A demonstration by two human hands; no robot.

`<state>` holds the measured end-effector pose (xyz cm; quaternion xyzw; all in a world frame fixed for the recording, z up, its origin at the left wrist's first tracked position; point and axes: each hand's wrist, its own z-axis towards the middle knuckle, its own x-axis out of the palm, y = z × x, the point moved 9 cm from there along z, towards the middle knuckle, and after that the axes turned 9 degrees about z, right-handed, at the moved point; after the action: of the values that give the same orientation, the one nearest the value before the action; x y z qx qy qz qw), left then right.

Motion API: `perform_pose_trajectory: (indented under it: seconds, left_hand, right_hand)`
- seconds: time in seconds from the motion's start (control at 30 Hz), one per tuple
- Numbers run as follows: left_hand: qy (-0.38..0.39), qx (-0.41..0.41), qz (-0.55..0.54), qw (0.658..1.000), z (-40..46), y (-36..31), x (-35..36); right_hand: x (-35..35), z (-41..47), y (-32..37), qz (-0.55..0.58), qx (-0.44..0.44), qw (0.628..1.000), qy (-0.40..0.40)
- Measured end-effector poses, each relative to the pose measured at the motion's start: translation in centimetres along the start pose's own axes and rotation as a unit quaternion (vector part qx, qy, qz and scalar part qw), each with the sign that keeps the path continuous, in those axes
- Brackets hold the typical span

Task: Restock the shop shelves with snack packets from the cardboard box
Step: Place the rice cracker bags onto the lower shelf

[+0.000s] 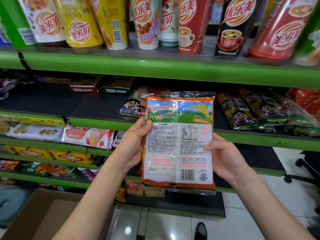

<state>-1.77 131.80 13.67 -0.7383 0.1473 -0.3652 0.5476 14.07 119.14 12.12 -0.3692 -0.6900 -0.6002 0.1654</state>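
Fingers of both hands curl round the snack packet (178,141) and hold it up in front of the green shelf (173,70). On the left hand (134,144) the thumb lies on the side of the packet that faces us, and the other fingers go behind it. The right hand (225,156) does the same on the other side, with its thumb on the white printed part.

Right now the packet stands upright, back side toward us, below the green shelf edge and in front of the row under it. More packets (245,111) of the same kind lie on that row, behind and to both sides of the held one. Down low and to the left of the green shelf sits the cardboard box (48,213).

I think the packet is light and puffy, with shiny, slippery plastic. What is inside may well be crisp and break if squeezed hard. So the best spots to hold look like the two side edges, with a soft grip. Sliding it in flat next to the other packets should be easy.
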Motion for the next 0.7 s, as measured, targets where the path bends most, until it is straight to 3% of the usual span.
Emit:
perform_pose_trajectory:
  seconds: [0.7]
  left_hand:
    - [-0.027, 0.01, 0.064, 0.998, -0.39, -0.7, 0.05]
  right_hand:
    - [0.02, -0.18, 0.25, -0.003, 0.004, 1.0, -0.029]
